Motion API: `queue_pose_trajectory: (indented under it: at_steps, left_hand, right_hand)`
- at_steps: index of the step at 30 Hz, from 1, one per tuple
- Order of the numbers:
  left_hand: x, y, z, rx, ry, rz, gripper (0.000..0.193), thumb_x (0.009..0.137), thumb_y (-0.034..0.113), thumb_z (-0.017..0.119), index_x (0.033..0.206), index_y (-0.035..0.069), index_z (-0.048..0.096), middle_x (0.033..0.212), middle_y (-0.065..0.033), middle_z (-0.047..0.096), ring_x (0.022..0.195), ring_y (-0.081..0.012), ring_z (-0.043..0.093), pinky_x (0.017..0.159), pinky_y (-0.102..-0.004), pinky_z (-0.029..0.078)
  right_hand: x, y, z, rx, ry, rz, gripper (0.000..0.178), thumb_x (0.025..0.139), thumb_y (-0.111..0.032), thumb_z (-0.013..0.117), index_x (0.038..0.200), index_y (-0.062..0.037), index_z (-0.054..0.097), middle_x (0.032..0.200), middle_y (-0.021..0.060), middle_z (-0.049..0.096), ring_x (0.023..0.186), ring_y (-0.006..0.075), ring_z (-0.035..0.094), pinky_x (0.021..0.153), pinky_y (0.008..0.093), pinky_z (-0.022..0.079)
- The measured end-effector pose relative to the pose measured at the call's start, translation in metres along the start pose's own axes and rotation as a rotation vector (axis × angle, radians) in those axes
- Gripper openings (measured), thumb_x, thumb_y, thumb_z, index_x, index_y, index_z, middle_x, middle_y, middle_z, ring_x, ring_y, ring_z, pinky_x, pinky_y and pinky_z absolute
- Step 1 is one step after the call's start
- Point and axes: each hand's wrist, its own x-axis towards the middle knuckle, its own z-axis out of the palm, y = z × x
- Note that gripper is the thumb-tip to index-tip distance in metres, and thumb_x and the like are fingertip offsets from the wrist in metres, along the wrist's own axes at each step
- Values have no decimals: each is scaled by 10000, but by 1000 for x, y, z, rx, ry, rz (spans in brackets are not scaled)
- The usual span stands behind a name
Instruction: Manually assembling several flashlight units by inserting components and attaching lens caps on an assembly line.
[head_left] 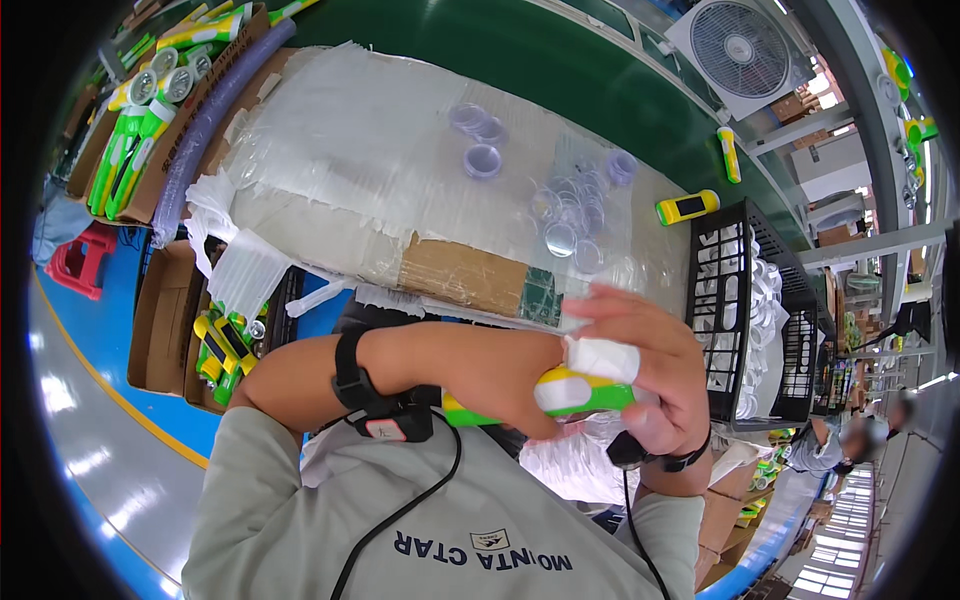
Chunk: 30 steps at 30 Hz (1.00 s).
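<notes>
Some of the flashlight (603,397) (yellow-green) hides behind the left hand (522,385).

Wrinkled, glossy translucent plastic film (330,130) covers the broad pale desk (390,195); on the desk, smooth clear round plastic discs (560,239); right of it, a black plastic lattice crate (742,290); before it, a smooth green-and-yellow plastic torch (600,394)

Clear round discs (562,239) and, at the right, a yellow-green flashlight (688,207) lie on the film-covered table (340,130).
</notes>
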Motion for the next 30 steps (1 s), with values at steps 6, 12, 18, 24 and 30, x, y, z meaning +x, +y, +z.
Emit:
queue_pose_trajectory:
  at_steps: [6,12,18,24,30]
  left_hand:
    - [7,3,12,435,448,-421,613,722,203,664,1245,32,395,790,-210,619,714,-410,606,635,-456,480]
    - [0,10,3,-302,-50,-182,490,726,200,681,1138,27,480,881,-197,633,780,-398,622,663,-436,487]
    - [5,-1,22,422,525,-346,527,727,185,650,1185,43,430,819,-222,630,756,-428,605,666,-491,482]
    - [5,-9,22,204,487,-221,543,727,195,681,1177,34,423,828,-209,626,715,-392,620,656,-438,492]
    - [1,4,8,-682,26,-255,454,758,164,688,1123,47,445,782,-86,591,663,-198,619,619,-313,488]
  right_hand:
    - [8,2,27,251,456,833,426,866,-333,523,1130,-1,563,946,123,642,928,228,626,815,316,472]
    - [-9,11,29,407,384,13,472,825,-224,576,1215,36,519,907,113,645,803,234,632,736,330,499]
    - [0,0,34,360,565,633,476,854,-140,554,1294,9,448,878,77,623,817,133,601,705,245,478]
    - [-8,6,30,629,575,466,684,836,-455,577,1310,11,417,1019,137,604,1017,228,577,900,342,429]
    - [-8,11,33,834,630,431,787,793,-559,601,1297,19,425,1025,130,597,1034,237,577,863,329,452]
